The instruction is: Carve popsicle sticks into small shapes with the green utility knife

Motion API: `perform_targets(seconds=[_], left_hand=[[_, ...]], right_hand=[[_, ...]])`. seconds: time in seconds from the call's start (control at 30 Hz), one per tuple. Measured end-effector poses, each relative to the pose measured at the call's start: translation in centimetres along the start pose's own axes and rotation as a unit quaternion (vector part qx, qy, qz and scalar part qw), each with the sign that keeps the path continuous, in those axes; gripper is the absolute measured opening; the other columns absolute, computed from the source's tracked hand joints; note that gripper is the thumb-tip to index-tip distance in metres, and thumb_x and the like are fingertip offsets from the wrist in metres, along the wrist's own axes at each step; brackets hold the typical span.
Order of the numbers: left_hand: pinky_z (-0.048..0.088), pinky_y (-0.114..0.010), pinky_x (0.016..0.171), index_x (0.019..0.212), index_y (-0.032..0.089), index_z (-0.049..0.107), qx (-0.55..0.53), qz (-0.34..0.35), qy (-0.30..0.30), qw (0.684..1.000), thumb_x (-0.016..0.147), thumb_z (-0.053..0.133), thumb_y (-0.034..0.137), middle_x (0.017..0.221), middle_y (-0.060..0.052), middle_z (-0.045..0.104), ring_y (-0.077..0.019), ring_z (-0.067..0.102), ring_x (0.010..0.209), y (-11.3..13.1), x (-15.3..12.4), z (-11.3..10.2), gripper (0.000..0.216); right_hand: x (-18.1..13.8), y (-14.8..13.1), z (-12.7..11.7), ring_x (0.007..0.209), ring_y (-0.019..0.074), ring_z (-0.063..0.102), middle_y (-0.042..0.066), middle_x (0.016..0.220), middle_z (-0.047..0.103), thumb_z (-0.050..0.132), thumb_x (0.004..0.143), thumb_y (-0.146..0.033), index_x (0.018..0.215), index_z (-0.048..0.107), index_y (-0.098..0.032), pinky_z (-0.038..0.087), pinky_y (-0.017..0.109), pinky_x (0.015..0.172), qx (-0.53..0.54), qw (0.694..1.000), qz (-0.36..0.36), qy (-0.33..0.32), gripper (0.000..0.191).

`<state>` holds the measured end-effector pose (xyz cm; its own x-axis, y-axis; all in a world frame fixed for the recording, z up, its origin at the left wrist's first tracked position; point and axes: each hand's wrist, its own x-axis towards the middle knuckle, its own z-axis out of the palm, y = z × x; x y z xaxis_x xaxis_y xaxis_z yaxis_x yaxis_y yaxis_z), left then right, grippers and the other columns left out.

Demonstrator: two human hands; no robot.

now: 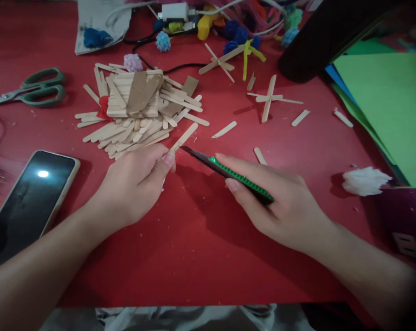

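Observation:
Between the thumb and fingers of my left hand [139,181] is a wooden craft stick [186,136], its rounded end pointing up and to the right. My right hand [280,202] grips a green and black utility knife [242,179], blade extended. The blade tip is at the stick, just beyond my left thumb; whether it touches the wood I cannot tell. Behind my left hand lies a heap of craft sticks [125,133], with a taped bundle of sticks [116,108] on top. Cut stick pieces [225,129] are scattered beyond the knife.
Crossed-stick shapes [270,98] stand farther back on the red table [180,257]. Scissors [38,89] and a phone [31,197] lie on the left. On the right are a black cylinder [311,46], green paper [383,101] and a white tuft [365,180]. Cables and pipe cleaners crowd the back.

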<state>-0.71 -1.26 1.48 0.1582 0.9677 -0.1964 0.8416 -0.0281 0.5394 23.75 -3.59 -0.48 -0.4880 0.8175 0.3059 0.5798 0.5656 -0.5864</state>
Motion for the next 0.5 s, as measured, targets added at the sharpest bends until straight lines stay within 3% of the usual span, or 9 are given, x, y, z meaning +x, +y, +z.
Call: perform_targets(seconds=[0.13, 0.3, 0.5], left_hand=[[0.038, -0.031, 0.06, 0.07, 0.022, 0.054, -0.004, 0.014, 0.005, 1.0, 0.094, 0.041, 0.041, 0.062, -0.001, 0.055, -0.0179, 0.051, 0.063, -0.13, 0.0, 0.04, 0.033], [0.036, -0.031, 0.058, 0.069, 0.023, 0.051, -0.002, 0.032, 0.0, 0.999, 0.095, 0.04, 0.042, 0.06, -0.001, 0.053, -0.0175, 0.05, 0.06, 0.01, -0.17, -0.05, 0.035], [0.034, -0.031, 0.056, 0.07, 0.023, 0.05, 0.012, 0.03, 0.001, 0.999, 0.095, 0.039, 0.043, 0.057, 0.0, 0.05, -0.0166, 0.048, 0.056, 0.14, -0.43, 0.15, 0.034]], right_hand=[[0.15, 0.04, -0.13, 0.097, 0.0207, 0.075, 0.01, 0.118, 0.076, 0.055, 0.098, -0.015, 0.129, 0.063, -0.018, 0.061, 0.031, 0.086, -0.02, 1.0, 0.002, -0.004, 0.033], [0.26, -0.2, -0.45, 0.088, 0.021, 0.076, 0.008, 0.103, 0.077, 0.055, 0.099, -0.023, 0.121, 0.063, -0.019, 0.062, 0.031, 0.076, -0.018, 0.999, 0.031, -0.027, 0.023], [0.21, -0.24, -0.28, 0.095, 0.0223, 0.076, 0.008, 0.111, 0.077, 0.056, 0.1, -0.021, 0.123, 0.064, -0.022, 0.063, 0.033, 0.082, -0.023, 1.0, 0.017, -0.007, 0.024]])
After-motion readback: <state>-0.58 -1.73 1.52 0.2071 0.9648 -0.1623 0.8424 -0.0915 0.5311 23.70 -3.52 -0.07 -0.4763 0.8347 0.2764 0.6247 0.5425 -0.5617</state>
